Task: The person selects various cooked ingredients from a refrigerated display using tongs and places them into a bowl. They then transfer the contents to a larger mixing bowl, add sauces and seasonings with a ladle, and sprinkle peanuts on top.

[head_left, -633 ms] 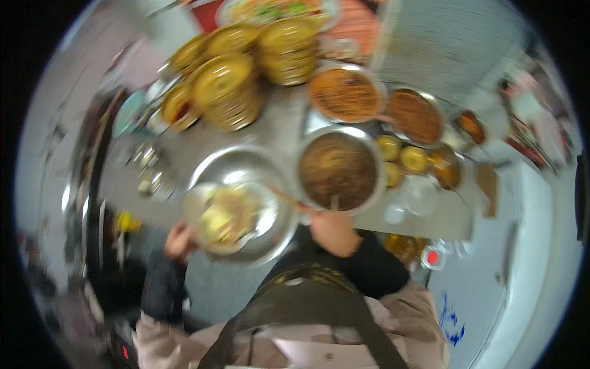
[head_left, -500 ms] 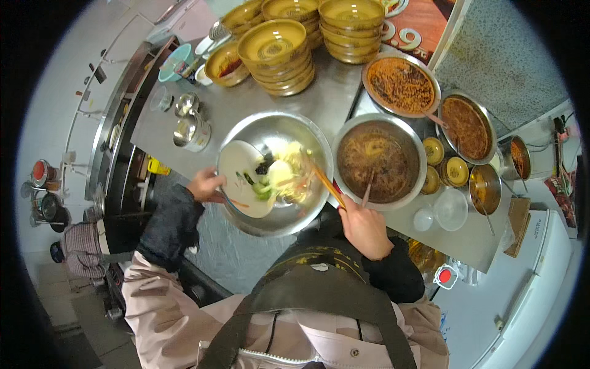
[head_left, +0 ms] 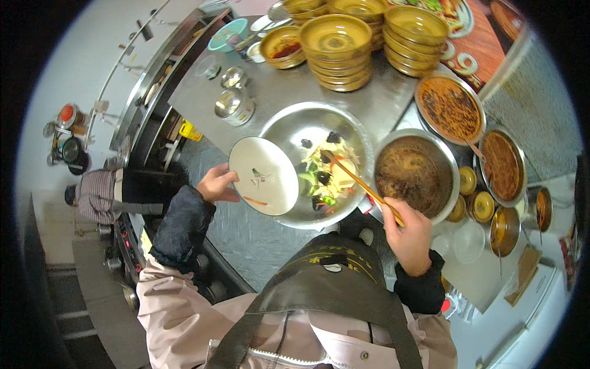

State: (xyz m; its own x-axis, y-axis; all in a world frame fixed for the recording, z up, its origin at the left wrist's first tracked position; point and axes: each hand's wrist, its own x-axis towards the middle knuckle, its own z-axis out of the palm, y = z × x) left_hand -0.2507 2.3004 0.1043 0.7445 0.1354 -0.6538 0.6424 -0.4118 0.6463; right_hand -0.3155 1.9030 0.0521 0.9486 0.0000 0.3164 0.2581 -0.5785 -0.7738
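Wooden chopsticks (head_left: 364, 183) are sitting in the closed grip of the right hand (head_left: 408, 237), their tips touching the vegetables (head_left: 338, 178), while the left hand's grip (head_left: 217, 184) is clasping the rim of a white bowl (head_left: 264, 175), which is tilting over the basin's left side with an orange strip lying inside. Beneath these, a steel basin (head_left: 289, 126) is holding the mixed vegetables at the near edge of the table (head_left: 273, 92), and a pan of brown liquid (head_left: 418, 166) is standing just right of it. Beyond, yellow-brown bowls (head_left: 337, 43) are rising in stacks.
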